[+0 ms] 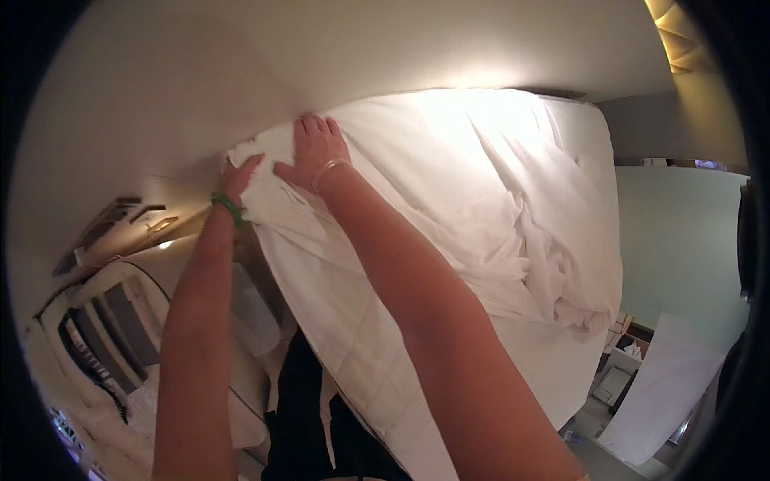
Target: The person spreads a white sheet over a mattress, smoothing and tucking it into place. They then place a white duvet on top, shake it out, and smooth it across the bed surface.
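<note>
A rumpled white bed sheet (421,156) lies over a mattress (355,337) before me. My left hand (239,175), with a green bangle at the wrist, grips the sheet at the near left corner. Its thumb is on top, and its other fingers are mostly hidden behind the fabric. My right hand (316,150), wearing a pale bracelet, rests palm down on the sheet at the edge by the wall, thumb spread from the fingers. Loose folds of the sheet bunch up toward the right side.
A pale wall or headboard (252,66) borders the bed. At left, beyond a narrow gap, a cushioned seat or bed (198,258) carries a striped cloth (120,337). To the right hangs a white cloth (662,385) near a small tray (612,385). My dark-clothed legs (301,385) stand close against the mattress.
</note>
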A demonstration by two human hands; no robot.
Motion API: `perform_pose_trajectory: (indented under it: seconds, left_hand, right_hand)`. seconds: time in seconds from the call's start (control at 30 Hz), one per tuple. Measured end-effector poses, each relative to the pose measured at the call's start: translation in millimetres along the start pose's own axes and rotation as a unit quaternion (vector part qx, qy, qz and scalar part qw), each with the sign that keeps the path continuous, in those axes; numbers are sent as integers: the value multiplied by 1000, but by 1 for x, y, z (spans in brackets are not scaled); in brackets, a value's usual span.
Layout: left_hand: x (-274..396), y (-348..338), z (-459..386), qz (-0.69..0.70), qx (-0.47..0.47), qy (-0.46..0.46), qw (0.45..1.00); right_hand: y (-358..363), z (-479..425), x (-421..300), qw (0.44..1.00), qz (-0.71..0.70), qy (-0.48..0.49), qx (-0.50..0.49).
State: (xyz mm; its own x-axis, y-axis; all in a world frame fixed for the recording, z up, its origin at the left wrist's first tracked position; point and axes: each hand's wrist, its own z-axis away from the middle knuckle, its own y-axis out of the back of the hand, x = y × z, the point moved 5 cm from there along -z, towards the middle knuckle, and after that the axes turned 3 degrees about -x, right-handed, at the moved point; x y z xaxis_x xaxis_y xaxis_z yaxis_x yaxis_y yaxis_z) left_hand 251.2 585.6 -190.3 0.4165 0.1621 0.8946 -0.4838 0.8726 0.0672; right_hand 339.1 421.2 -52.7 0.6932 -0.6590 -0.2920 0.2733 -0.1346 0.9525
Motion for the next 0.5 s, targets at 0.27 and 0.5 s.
perform_pose_trajectory:
  seconds: [0.27, 0.5]
  left_hand:
    - [18, -5, 29, -71, -41, -93, 992]
    - [-25, 15, 61, 63, 21, -34, 997]
  right_hand:
    - [-10, -4, 14, 998, 8, -44, -46]
    - [-28, 19, -18, 999, -20, -10, -41]
